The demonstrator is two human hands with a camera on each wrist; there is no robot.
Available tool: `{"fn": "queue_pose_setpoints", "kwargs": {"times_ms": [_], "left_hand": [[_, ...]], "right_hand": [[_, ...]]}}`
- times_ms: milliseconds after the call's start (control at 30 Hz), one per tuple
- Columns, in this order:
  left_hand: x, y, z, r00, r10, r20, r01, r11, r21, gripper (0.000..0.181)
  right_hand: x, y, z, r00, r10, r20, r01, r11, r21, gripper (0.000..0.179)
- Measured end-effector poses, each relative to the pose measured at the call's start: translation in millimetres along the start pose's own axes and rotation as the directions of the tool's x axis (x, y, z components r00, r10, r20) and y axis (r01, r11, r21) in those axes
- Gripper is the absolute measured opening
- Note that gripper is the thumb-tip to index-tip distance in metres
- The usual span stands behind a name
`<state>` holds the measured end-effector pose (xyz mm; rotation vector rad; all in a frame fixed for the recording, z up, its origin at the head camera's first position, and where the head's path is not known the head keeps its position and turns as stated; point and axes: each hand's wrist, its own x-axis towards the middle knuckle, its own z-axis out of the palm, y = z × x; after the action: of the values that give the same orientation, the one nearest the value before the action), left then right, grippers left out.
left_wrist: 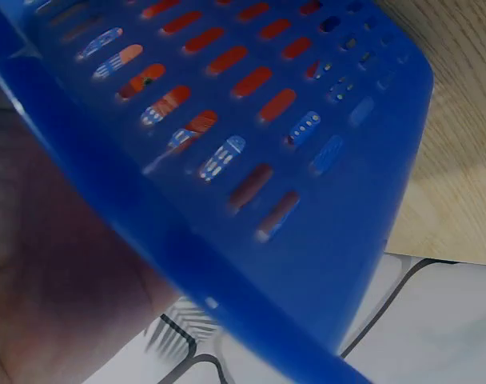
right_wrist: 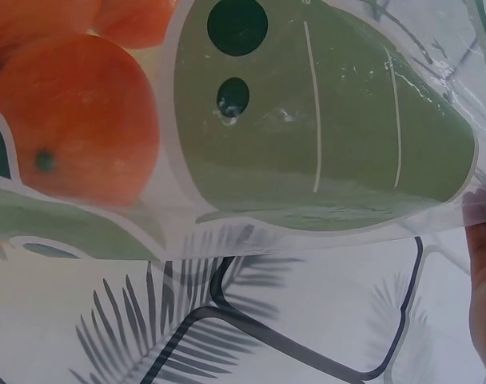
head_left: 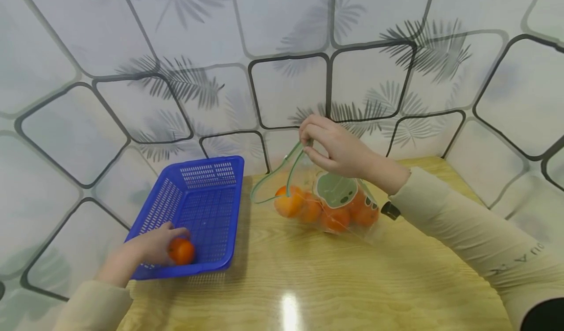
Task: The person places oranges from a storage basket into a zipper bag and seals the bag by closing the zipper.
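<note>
My left hand (head_left: 156, 245) reaches over the near left rim of a blue plastic basket (head_left: 232, 213) and holds an orange (head_left: 181, 251) low inside it. Slots in the basket wall (left_wrist: 283, 208) show orange skin behind them in the left wrist view. My right hand (head_left: 335, 147) pinches the green-edged opening of a clear plastic bag (head_left: 337, 189) and keeps that end raised. Several oranges (head_left: 337, 218) lie in the bag on the table, one (head_left: 288, 201) close to its mouth. A green printed figure (right_wrist: 323, 120) covers part of the bag.
Both stand on a light wooden table (head_left: 282, 267), the basket on the left and the bag right of centre. A patterned cloth or curtain (head_left: 291, 91) rises behind the table and at both sides. A black rounded object (head_left: 544, 316) shows at the bottom right corner.
</note>
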<state>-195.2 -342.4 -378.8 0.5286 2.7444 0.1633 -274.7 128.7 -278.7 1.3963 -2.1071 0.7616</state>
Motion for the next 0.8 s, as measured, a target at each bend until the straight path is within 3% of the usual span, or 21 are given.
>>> {"fn": "queue_pose_setpoints", "kwargs": {"times_ms": [233,533,800], "left_hand": [[2.2,-1.3,0.2,0.999,-0.025,0.042,0.027,0.999,-0.030,0.055],[4.5,-0.6,-1.1,0.999,-0.003,0.047,0.005,1.000,-0.029,0.056],[5.4,-0.7,-1.0,1.000,0.011,-0.010,-0.011,1.000,-0.027,0.066]], "right_hand": [[1.0,0.9,0.8,1.000,-0.019,-0.010,0.019,1.000,-0.014,0.008],[0.1,0.8,2.8,1.000,-0.015,0.002,0.015,1.000,-0.021,0.009],[0.7,-0.9,2.7,1.000,-0.015,0.002,0.015,0.999,-0.028,0.010]]}}
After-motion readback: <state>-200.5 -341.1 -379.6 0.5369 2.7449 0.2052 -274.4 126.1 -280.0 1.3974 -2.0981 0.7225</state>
